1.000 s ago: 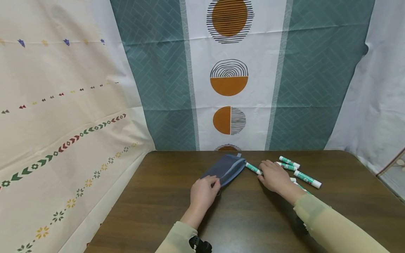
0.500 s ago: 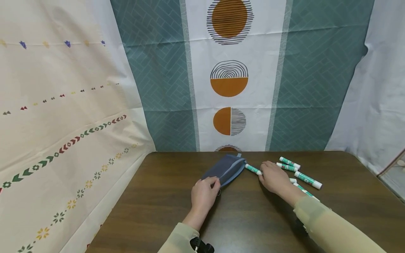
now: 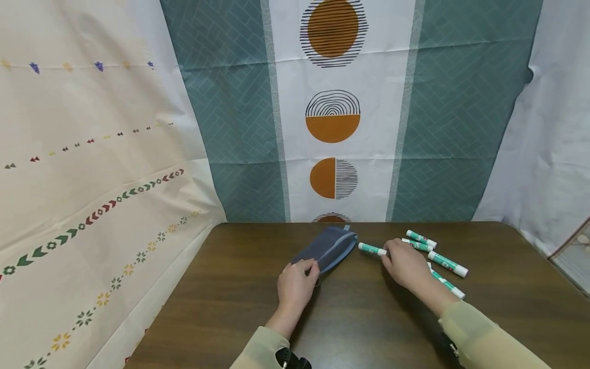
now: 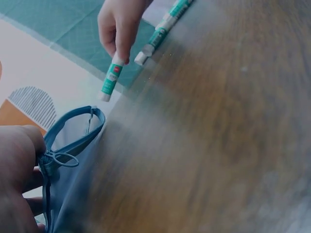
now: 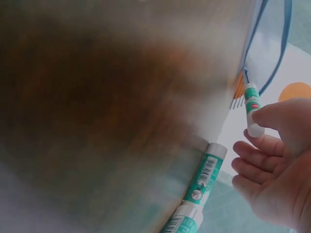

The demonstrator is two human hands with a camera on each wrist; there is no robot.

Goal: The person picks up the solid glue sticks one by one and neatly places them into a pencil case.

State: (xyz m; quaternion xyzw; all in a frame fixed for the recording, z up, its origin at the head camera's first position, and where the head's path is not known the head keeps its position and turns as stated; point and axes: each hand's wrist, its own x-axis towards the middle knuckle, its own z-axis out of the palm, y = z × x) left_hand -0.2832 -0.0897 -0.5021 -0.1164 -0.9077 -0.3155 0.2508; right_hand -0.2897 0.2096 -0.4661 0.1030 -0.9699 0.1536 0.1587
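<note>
My left hand (image 3: pixel 295 287) pinches the near end of a dark blue zip pouch (image 3: pixel 318 245), beside its zipper ring (image 4: pixel 65 159). The pouch lies on the table with its mouth gaping to the right. Between thumb and fingertips, my right hand (image 3: pixel 407 264) holds a green-and-white glue stick (image 3: pixel 371 249) by its white end. Its far end points left at the pouch mouth, and in the right wrist view the glue stick (image 5: pixel 252 104) overlaps the pouch's blue edge. Much of the left hand's fingers is hidden behind the pouch in the left wrist view.
Several more glue sticks lie around the right hand: one at the back (image 3: pixel 421 239), one beside the fingers (image 3: pixel 418 245), one to the right (image 3: pixel 448 264) and one near the wrist (image 3: pixel 446 283). The brown table (image 3: pixel 369 318) ends at hanging cloths (image 3: pixel 341 189) behind and left.
My right hand has shifted slightly right and toward me. The glue stick in it has turned more level, and its tip has come away from the pouch edge. The left hand stays at the pouch.
</note>
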